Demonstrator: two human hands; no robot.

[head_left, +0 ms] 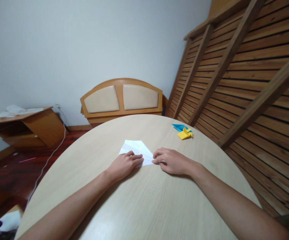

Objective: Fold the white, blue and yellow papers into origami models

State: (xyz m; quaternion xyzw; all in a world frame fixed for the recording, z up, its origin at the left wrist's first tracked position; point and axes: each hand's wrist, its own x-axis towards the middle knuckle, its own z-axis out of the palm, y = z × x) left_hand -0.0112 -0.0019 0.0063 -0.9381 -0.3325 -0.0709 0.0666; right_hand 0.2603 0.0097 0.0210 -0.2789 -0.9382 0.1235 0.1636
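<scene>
A folded sheet of white paper (137,150) lies flat on the round, pale wooden table (139,206), just above the centre of the frame, its creases fanning out toward a narrow far edge. The left hand (124,164) rests palm-down on the sheet's lower left part, fingers held close together and pressing it against the tabletop. The right hand (170,160) meets it from the right, its curled fingertips bunched at the paper's lower right edge, touching or nipping that edge; which of the two I cannot make out from here. The two hands sit just beside each other, fingertips nearly meeting over the paper, and both bare forearms run back toward the bottom corners of the frame. Further up and to the right, well apart from the hands, a small blue folded paper piece (178,127) and a yellow folded paper piece (184,134) lie touching near the table's rim. Beyond the table, at mid-frame, stands a wooden headboard (121,98) with two padded panels. A slatted wooden partition (246,83) fills the right side, and a low wooden cabinet (27,128) stands at the left against the pale wall, a white cable (50,156) trailing across the dark floor beside it.
</scene>
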